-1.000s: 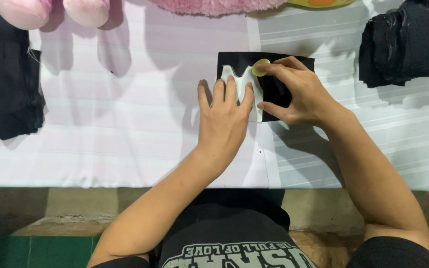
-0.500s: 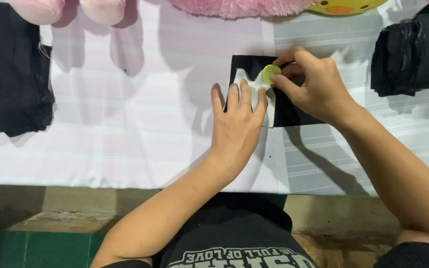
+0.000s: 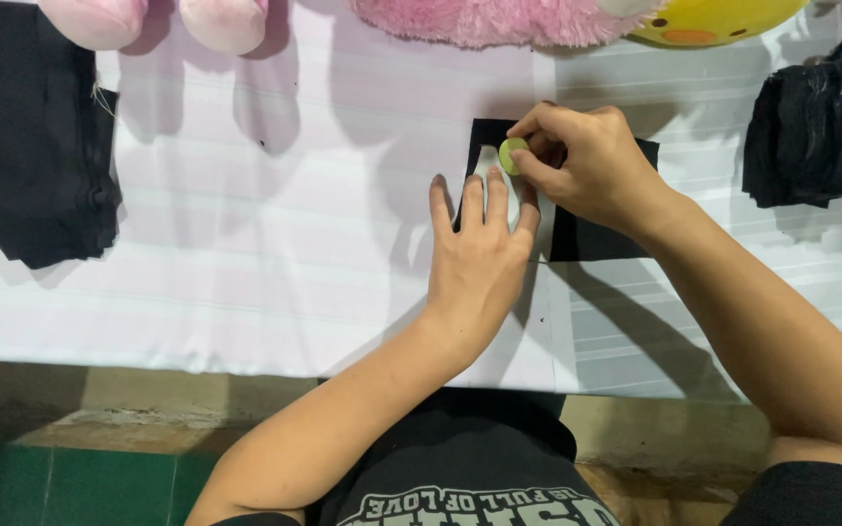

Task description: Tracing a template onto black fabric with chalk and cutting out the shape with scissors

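A small black fabric piece (image 3: 596,234) lies on the white striped table cover (image 3: 246,253), with a white paper pattern (image 3: 491,166) on top of it. My left hand (image 3: 479,258) lies flat, fingers spread, pressing the pattern down. My right hand (image 3: 582,166) pinches a small round yellow-green chalk disc (image 3: 513,155) against the pattern's upper edge. Most of the pattern is hidden under my fingers.
A stack of black fabric (image 3: 31,146) lies at the far left, and another black pile (image 3: 821,127) at the right. Pink plush pieces (image 3: 148,19), pink fur (image 3: 479,19) and a yellow plush toy (image 3: 704,19) line the far edge. The table's near edge runs above my lap.
The view has shifted, so everything sits further right and lower. My right hand has drawn the chalk disc up along the pattern to its top edge; my left hand keeps pressing.
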